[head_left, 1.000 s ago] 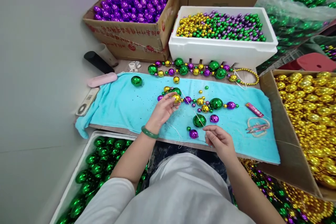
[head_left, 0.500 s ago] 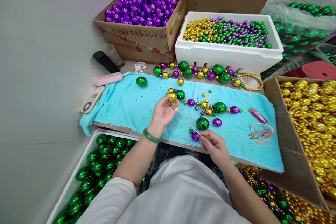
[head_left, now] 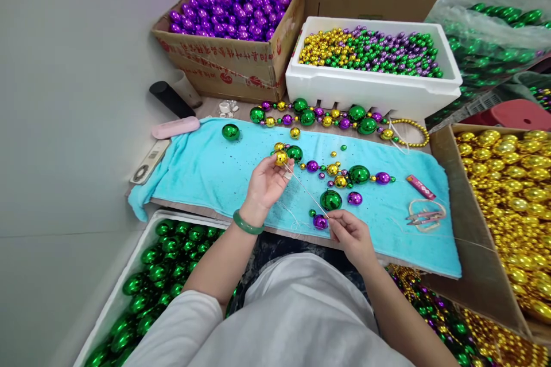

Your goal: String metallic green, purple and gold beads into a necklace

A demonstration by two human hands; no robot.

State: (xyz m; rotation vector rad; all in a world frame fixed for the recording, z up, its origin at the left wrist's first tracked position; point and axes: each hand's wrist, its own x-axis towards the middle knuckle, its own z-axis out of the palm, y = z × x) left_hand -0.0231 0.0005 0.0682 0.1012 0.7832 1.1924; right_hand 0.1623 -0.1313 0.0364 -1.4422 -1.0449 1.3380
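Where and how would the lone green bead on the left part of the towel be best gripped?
Probably around the widest part of the green bead, pinched on opposite sides from above: it is smooth and rounded, and lies apart on the turquoise towel, sides free. The left hand is nearer but holds a gold bead.

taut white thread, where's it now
Right of the head view's centre, the white thread runs from beside the gold bead in the left hand to the right hand.

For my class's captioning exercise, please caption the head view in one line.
Over a blue towel, the left hand holds a gold bead while the right hand grips a thread.
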